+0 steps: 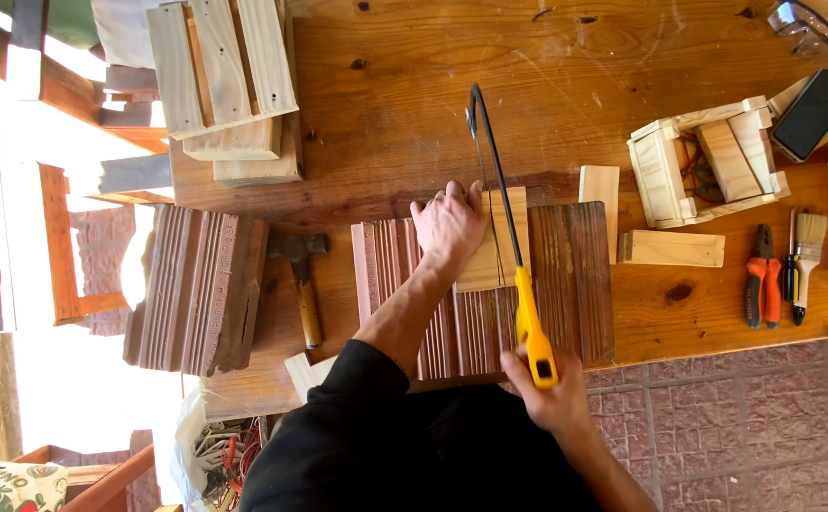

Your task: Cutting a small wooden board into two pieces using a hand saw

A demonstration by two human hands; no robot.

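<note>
A broad brown wooden workbench (414,85) fills the view, with reddish paving tiles (746,427) at the near right and glaring sunlight washing out the far left. At the left edge a dark ribbed plank (196,289) overhangs the bench, with a slatted pale wood panel (220,62) beyond it and a wooden-handled hammer (302,280) just beside it. In the middle lies a grooved reddish-brown board (566,275), and on it a small pale wood block (495,261). The left hand (447,223) presses flat on that block, fingers spread and pointing away, the black sleeve pushed up the forearm. The right hand (552,389) is closed around the yellow handle of a black-framed coping saw (509,218), whose blade runs across the block; the blade itself is too thin to make out clearly. Farther right sit a small pale wooden crate (703,166), orange-handled pliers (763,280) and a paintbrush (809,246). Another pale wood piece is cut off at the right edge.
</note>
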